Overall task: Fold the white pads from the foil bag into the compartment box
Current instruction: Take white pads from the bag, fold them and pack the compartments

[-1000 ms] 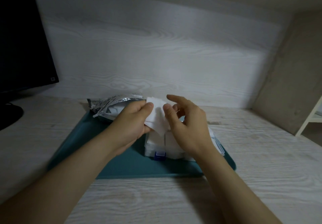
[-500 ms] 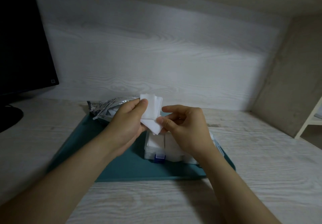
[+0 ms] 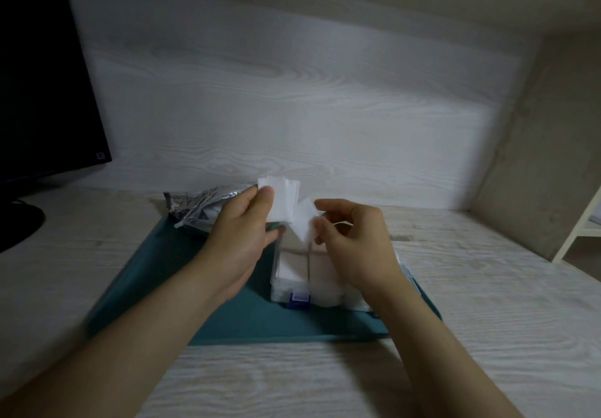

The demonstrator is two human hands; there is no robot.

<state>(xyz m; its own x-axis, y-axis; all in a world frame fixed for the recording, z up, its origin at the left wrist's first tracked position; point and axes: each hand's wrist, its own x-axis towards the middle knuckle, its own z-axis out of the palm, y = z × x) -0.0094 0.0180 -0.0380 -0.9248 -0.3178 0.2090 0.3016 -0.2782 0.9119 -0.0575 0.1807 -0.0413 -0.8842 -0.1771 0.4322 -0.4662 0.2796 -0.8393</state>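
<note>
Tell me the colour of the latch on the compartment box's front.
Blue, on the latch of the clear compartment box; the head view shows it best.

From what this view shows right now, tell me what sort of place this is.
Probably a work nook in a home or office: a dark monitor stands at the left, the desk and back panel are pale wood-grain, and a white shelf frame shows at the right edge.
</note>
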